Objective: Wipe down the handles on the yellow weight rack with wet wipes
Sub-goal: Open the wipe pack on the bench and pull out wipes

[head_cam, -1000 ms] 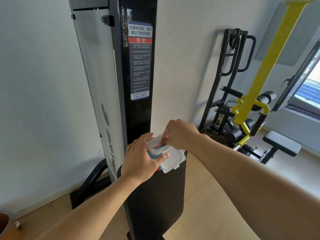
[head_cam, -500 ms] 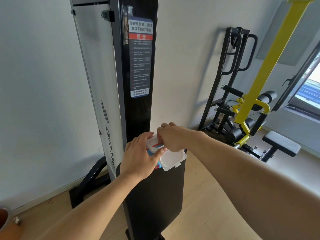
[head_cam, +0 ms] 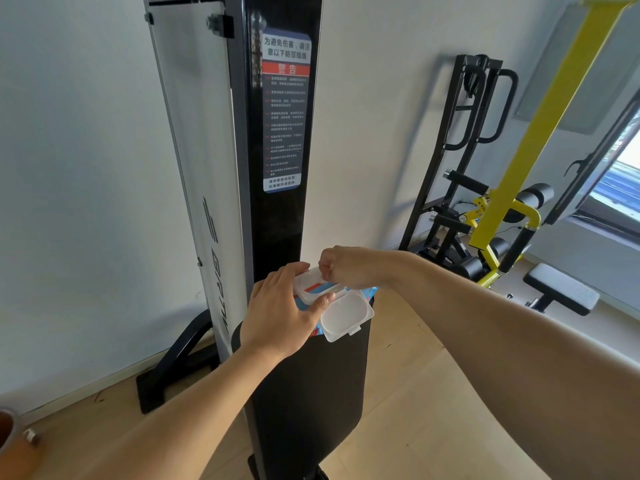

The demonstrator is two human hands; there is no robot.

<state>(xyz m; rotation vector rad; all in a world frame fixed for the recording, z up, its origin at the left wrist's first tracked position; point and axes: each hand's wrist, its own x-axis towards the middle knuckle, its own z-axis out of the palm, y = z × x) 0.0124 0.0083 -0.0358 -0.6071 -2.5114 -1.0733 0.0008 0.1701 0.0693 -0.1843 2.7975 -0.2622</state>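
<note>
One wipes pack (head_cam: 311,292), lid (head_cam: 347,315) flipped open, sits on the black pad (head_cam: 311,382). Your left hand (head_cam: 282,315) grips it; your right hand's (head_cam: 349,266) fingers pinch at its opening. Yellow weight rack (head_cam: 512,174) stands far right.

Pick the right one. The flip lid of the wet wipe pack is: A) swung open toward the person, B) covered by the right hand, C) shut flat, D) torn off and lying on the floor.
A: the white flip lid hangs open off the near edge of the wet wipe pack, while the left hand steadies the pack and the right hand pinches at its opening.
</note>
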